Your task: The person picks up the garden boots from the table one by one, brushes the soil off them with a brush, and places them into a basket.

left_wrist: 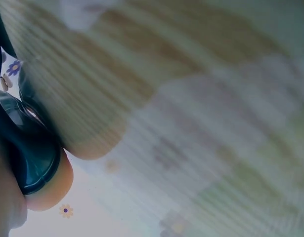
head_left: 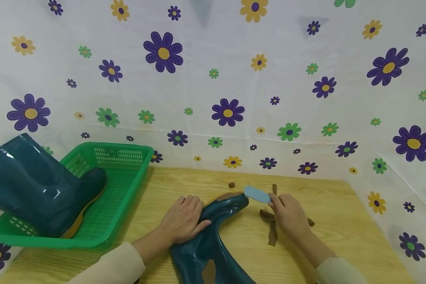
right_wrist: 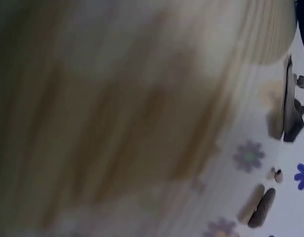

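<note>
A dark teal rubber boot (head_left: 198, 252) lies on its side on the wooden table, its toe pointing right. My left hand (head_left: 182, 219) grips it near the heel, thumb over the upper and fingers toward the sole. Brown mud-like patches show along the sole edge and on the shaft. My right hand (head_left: 290, 216) pinches a flat light-blue scraper (head_left: 257, 195), its far end right at the boot's toe. Around that hand lie several brown pieces (head_left: 272, 233). In the left wrist view, part of the boot (left_wrist: 35, 158) shows at the left; the sleeve's side of the frame is blurred.
At the left stands a green plastic basket (head_left: 127, 197) with perforated sides. A second teal boot (head_left: 39, 181) leans in it, its shaft over the left rim. White cloth with flowers (head_left: 198, 90) hangs behind the table. One small brown lump (head_left: 232, 184) lies beyond the toe.
</note>
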Available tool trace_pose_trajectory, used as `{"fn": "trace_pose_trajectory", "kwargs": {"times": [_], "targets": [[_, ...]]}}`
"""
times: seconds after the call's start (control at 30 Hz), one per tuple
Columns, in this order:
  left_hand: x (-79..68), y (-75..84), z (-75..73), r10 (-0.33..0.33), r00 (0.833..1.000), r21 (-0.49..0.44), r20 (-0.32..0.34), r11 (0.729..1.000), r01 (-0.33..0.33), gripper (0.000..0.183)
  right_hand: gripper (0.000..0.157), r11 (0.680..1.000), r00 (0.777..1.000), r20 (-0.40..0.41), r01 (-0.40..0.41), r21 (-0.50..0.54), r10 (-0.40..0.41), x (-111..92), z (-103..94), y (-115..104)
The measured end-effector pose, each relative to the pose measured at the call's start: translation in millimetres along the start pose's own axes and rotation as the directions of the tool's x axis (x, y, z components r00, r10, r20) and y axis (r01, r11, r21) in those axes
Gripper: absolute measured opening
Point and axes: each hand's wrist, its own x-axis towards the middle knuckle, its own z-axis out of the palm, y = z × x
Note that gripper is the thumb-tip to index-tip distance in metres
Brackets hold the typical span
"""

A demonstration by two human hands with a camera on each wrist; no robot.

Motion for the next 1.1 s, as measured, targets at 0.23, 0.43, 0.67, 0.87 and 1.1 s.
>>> {"fn": "trace_pose_trajectory", "kwargs": {"times": [0.23, 0.43, 0.67, 0.87, 1.1], "targets": [[-1.2, 2.9, 0.6, -0.005, 1.0, -0.01, 0.01, 1.0, 0.005, 0.052, 0.05, 0.999, 0.998, 0.027, 0.05, -0.01, -0.05, 8.1, 5.4, -4.7], [0.5, 2.1, 1.8, -0.002, 1.0, -0.02, 0.007, 1.0, 0.002, 0.052, 0.052, 0.998, 0.996, 0.054, 0.064, 0.013, -0.064, 11.1, 5.8, -6.2], [-0.8, 1.8, 2.2, 0.004, 1.0, -0.017, -0.01, 1.0, -0.004, 0.052, 0.052, 0.997, 0.997, 0.0, 0.072, -0.007, -0.072, 14.5, 0.8, 0.4], [-3.8, 0.1, 2.4, -0.001, 1.0, -0.018, -0.009, 1.0, 0.001, 0.052, 0.05, 0.992, 0.992, 0.017, 0.127, -0.015, -0.127, 17.2, 3.3, 9.7], [-2.1, 0.7, 1.3, 0.007, 1.0, -0.012, -0.024, 1.0, -0.007, 0.053, 0.049, 0.982, 0.981, 0.037, 0.187, 0.031, -0.188, 23.6, 13.6, -2.3]]}}
